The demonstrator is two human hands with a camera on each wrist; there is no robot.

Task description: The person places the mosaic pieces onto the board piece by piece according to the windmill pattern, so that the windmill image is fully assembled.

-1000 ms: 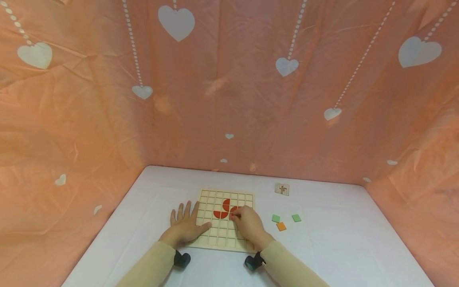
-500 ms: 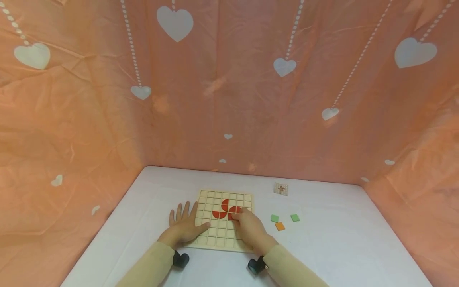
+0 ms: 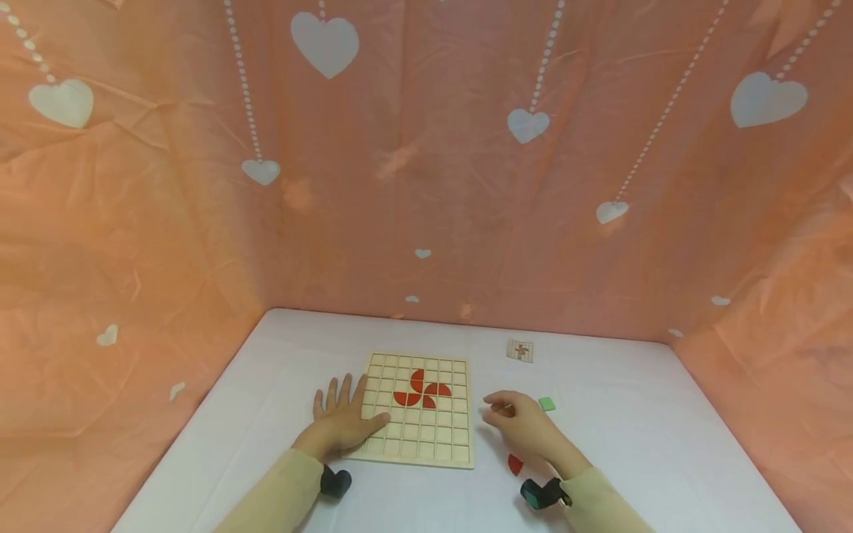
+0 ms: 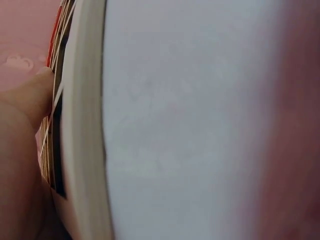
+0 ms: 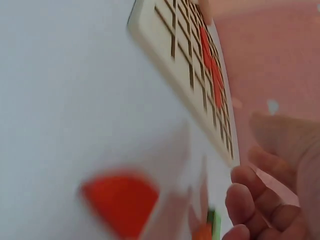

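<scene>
A wooden grid board [image 3: 416,448] lies on the white table, with red quarter-circle tiles [image 3: 412,400] set in its middle cells as a pinwheel. My left hand [image 3: 343,426] rests spread over the board's left edge, thumb on the grid; its thumb [image 4: 32,95] also shows in the left wrist view. Right of the board, my right hand [image 3: 523,426] hangs above the table, fingers loosely bent and nothing visible between them. A loose red tile [image 3: 515,464] lies below that hand, blurred in the right wrist view. Beyond the hand sits a green tile [image 3: 547,403].
A small pattern card [image 3: 520,351] with a pinwheel drawing lies at the back right. In the right wrist view, an orange tile [image 5: 202,232] and a green tile [image 5: 215,222] show near the fingers. A pink curtain with hearts [image 3: 426,185] surrounds the table.
My right hand has left the board and moved right, toward the loose tiles. The pinwheel's right-hand pieces and the loose red tile are now uncovered. The left hand stays put.
</scene>
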